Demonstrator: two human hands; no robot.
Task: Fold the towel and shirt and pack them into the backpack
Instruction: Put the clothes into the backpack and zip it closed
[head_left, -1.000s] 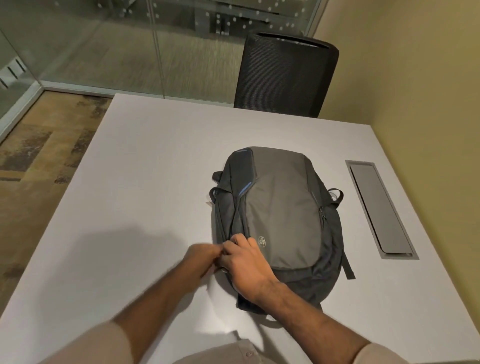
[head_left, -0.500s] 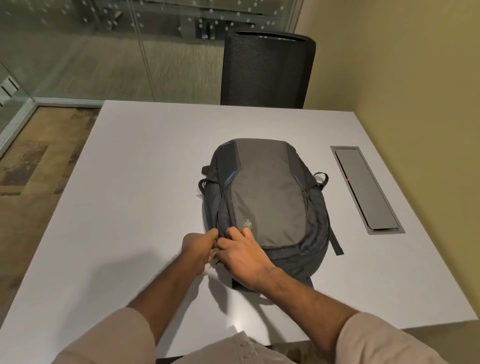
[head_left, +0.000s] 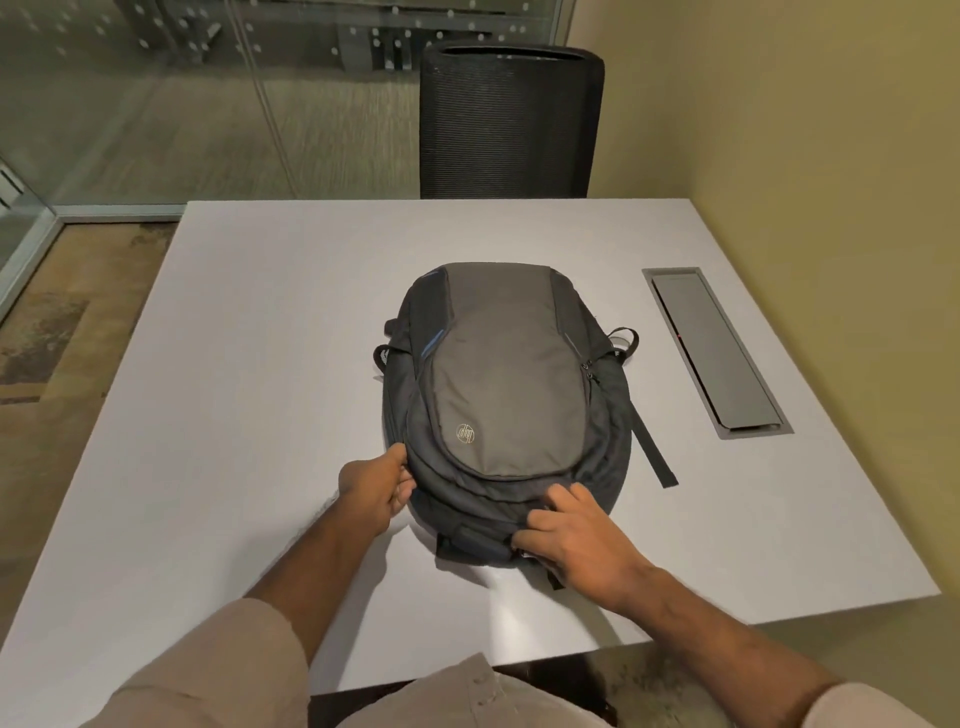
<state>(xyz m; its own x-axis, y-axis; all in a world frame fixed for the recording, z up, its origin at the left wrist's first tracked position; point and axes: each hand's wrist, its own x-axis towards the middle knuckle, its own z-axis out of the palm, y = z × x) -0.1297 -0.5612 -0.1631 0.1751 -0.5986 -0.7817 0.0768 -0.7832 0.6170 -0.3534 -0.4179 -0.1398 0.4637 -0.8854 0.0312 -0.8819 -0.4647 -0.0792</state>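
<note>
My right hand (head_left: 576, 540) covers the near edge of the backpack (head_left: 506, 374), so I cannot tell what my fingertips pinch there; my left hand (head_left: 374, 486) hides the bag's near-left side, its fingertips tucked behind the fabric; the bag's underside and straps lie mostly unseen; the logo (head_left: 466, 434) is too small to read; both my sleeves are cut off by the bottom edge; the chair (head_left: 511, 119) is hidden below the table (head_left: 260, 338).

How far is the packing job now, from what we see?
Done, apparently: no towel or shirt shows on the table, so they may be inside the backpack, though I cannot see in. In hand: the left hand grips its near-left edge; the right hand pinches its near end, perhaps zipping. Left: finishing the closing.
</note>
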